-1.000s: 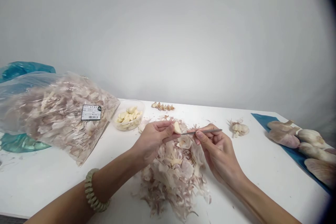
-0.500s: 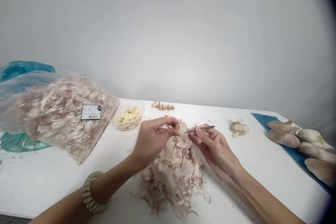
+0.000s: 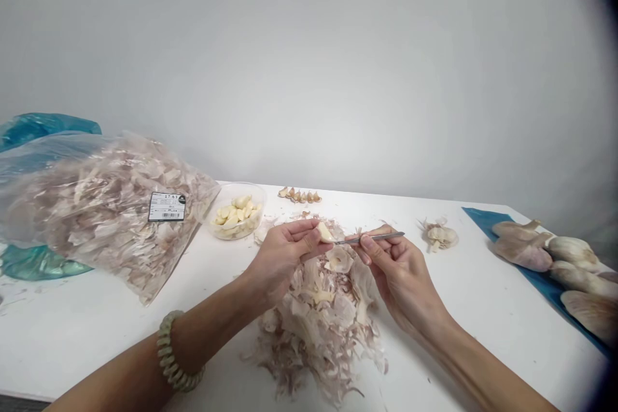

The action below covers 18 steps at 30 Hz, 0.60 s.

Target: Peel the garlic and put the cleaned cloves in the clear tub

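Note:
My left hand [image 3: 282,254] pinches a pale garlic clove [image 3: 324,232] between thumb and fingers above a heap of papery garlic skins [image 3: 321,318]. My right hand [image 3: 398,270] grips a thin metal tool [image 3: 371,238] whose tip touches the clove. Both hands hover over the white table [image 3: 483,309]. A coiled band sits on my left wrist.
A clear bowl of peeled cloves [image 3: 236,211] stands behind my left hand. A big plastic bag of skins [image 3: 101,206] lies at left on teal plastic. Unpeeled cloves [image 3: 299,195] line the back; a broken bulb [image 3: 439,236] lies right; whole bulbs [image 3: 545,251] rest on a blue sheet.
My left hand dipped back down and turned the clove in its fingers. The tool's tip drew in and met the clove again. The rest stays put.

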Each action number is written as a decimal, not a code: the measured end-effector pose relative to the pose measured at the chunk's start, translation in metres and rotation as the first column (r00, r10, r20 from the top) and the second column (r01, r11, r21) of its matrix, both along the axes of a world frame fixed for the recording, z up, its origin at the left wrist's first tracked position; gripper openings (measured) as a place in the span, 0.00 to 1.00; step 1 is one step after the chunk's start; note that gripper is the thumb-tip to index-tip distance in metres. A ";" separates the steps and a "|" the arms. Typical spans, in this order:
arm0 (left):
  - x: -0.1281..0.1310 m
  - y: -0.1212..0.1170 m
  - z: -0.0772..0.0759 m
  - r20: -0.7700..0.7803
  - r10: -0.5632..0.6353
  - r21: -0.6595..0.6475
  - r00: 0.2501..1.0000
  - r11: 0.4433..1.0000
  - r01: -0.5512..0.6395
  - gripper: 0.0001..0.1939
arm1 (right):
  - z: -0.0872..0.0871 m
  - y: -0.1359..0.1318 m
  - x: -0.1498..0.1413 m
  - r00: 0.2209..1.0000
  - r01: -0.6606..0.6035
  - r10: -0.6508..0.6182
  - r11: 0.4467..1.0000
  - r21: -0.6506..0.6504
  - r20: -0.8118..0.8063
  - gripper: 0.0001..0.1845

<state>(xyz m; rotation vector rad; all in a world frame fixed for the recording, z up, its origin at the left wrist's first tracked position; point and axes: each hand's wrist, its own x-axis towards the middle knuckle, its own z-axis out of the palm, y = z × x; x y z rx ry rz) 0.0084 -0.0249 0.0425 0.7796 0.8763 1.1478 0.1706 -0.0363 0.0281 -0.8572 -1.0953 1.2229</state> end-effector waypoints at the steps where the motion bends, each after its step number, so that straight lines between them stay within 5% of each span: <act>1: -0.001 0.000 0.000 0.000 -0.002 0.000 1.000 1.000 0.002 0.09 | 0.000 0.000 0.000 1.000 0.000 0.000 1.000 0.001 0.001 0.09; 18: -0.006 0.000 -0.002 -0.023 -0.041 0.111 0.999 0.993 0.044 0.15 | -0.002 0.001 0.004 0.997 -0.045 0.041 0.997 0.057 0.067 0.06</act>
